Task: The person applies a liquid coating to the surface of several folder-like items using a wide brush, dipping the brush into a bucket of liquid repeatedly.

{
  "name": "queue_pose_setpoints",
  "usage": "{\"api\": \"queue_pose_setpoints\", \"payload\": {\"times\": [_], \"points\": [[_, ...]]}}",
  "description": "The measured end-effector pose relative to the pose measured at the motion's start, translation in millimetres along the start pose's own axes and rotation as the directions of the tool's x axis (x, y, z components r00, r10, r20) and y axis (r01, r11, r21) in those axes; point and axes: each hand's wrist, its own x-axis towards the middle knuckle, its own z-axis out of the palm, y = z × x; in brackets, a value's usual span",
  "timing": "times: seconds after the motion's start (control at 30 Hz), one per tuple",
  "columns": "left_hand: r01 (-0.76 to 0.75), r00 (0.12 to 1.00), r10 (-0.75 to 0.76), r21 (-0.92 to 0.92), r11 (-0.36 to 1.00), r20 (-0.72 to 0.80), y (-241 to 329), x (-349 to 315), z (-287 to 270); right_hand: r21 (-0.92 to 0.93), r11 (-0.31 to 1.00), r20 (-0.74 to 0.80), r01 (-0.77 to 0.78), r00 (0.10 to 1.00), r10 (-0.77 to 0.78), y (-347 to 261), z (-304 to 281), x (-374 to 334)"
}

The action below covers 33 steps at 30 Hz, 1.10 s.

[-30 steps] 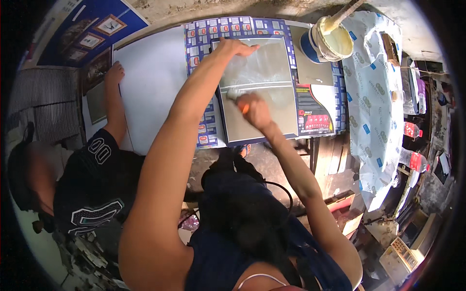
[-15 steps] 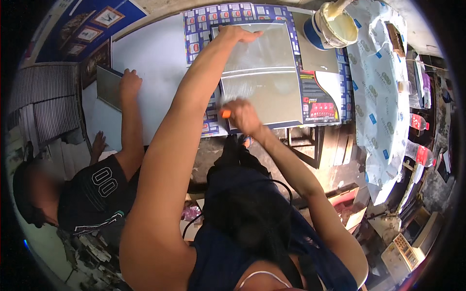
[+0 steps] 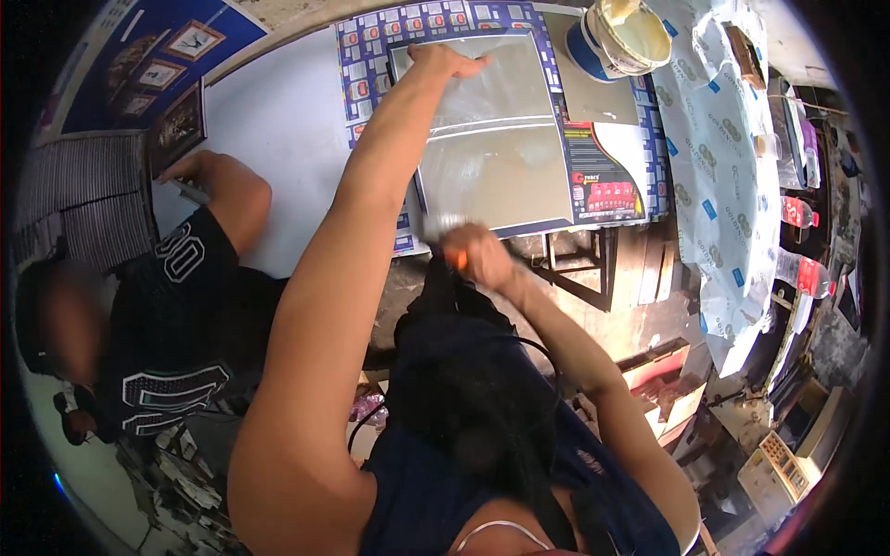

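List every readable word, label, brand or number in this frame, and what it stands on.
I copy no wording, only where print stands:
Co-worker's black short-sleeved shirt: large white-outlined digits, sleeve and front.
Black, white and red printed sheet: some larger lettering; fine lines too small.
Pale blue wrapping sheet: repeated small lettering, unclear.
Blue-and-white patterned sheet: labels too small.
Clear plastic bottles with red labels: lettering too small.

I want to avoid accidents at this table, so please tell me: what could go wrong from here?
The left hand rests at the far edge of the board; if it slips, the board might shift.
The right hand holds an orange-handled tool by the near edge, so it could slip off there.
The open bucket stands near the board and could spill if bumped.
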Motion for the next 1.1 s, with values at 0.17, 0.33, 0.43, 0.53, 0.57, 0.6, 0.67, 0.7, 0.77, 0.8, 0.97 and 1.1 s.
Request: {"api": "queue_pose_setpoints", "payload": {"times": [0.17,0.33,0.43,0.53,0.57,0.6,0.67,0.7,0.77,0.8,0.97,1.1], "points": [[0.038,0.996,-0.037,-0.014,0.999,0.078,11.4,-7.9,-10.9,-0.139,0.990,-0.034,-0.017,0.999,0.012,-4.4,-59.2,-18.0],[0.007,1.000,-0.007,0.007,1.000,-0.002,13.6,-4.8,6.7,-0.151,0.986,0.067,-0.069,0.995,0.080,13.2,-39.2,19.9],[0.067,0.997,-0.065,-0.051,0.996,0.044,16.0,-7.2,10.3,-0.175,0.982,-0.030,0.078,0.996,-0.084,-17.4,-9.4,-27.5],[-0.183,0.958,0.161,-0.074,0.980,-0.236,3.5,-14.9,-9.2,-0.197,0.978,-0.043,-0.072,0.997,0.064,-5.0,-47.7,-28.0],[-0.077,0.989,0.056,-0.155,0.985,-0.136,-10.9,-11.9,-6.0,-0.253,0.959,-0.025,-0.130,0.991,0.128,8.8,-64.8,-7.4],[0.001,1.000,-0.005,-0.226,0.974,-0.019,-8.5,-3.3,3.6,-0.286,0.948,-0.180,-0.137,0.980,0.087,22.1,-82.8,10.8],[0.122,0.957,-0.029,-0.310,0.943,0.290,24.1,-3.2,-3.1,-0.353,0.923,-0.360,-0.152,0.933,0.016,62.9,-114.0,37.0],[0.120,0.958,-0.029,-0.306,0.944,0.284,21.8,1.2,-2.5,-0.394,0.914,-0.361,-0.097,0.931,-0.057,72.2,-122.6,50.1],[0.000,0.972,0.080,0.339,0.941,-0.221,17.4,13.0,4.8,-0.323,0.946,0.008,0.005,1.000,-0.003,82.6,-106.7,49.0],[-0.088,0.977,0.143,0.310,0.947,-0.158,17.3,17.0,1.0,-0.237,0.964,0.008,0.122,0.992,-0.123,80.4,-95.3,30.4],[0.005,0.981,0.027,0.166,0.986,-0.190,-8.2,12.6,11.3,-0.342,0.924,0.405,0.170,0.914,-0.018,25.7,-97.0,-61.5],[-0.235,0.873,0.096,-0.240,0.942,-0.479,-36.0,-64.6,42.3,-0.092,0.992,0.029,-0.088,0.995,0.091,23.1,-142.3,-118.2]]}}
